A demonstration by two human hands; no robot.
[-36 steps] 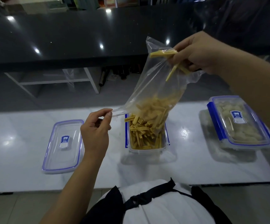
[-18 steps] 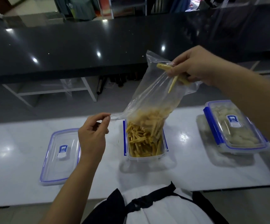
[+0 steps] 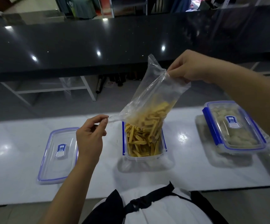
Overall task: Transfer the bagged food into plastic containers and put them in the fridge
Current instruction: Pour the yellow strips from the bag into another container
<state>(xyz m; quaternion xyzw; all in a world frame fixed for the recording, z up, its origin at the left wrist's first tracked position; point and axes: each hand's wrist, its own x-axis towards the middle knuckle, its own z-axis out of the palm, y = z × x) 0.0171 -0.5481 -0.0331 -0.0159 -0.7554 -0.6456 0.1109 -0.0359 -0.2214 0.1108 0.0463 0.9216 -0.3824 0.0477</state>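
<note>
A clear plastic bag [image 3: 148,96] hangs upside down over an open clear container [image 3: 143,156] with blue clips. Yellow stick-shaped food [image 3: 141,143] fills the container, and more sticks lie in the bag's lower part above it. My right hand [image 3: 191,67] pinches the bag's upper corner. My left hand [image 3: 90,136] pinches the rim of the bag's mouth, pulling it leftward. A loose container lid [image 3: 58,155] with a blue label lies flat to the left. A closed container [image 3: 233,126] of pale food sits on the right.
Everything rests on a glossy white counter [image 3: 186,168]. A raised black countertop [image 3: 98,44] runs across behind it, with a white shelf frame [image 3: 50,89] below. A white shirt and black apron straps [image 3: 147,206] show at the bottom.
The sticks pinned under my right hand at the bag's top have dropped down into the bag. My right hand now grips only the bag's corner. The view has tilted further down.
</note>
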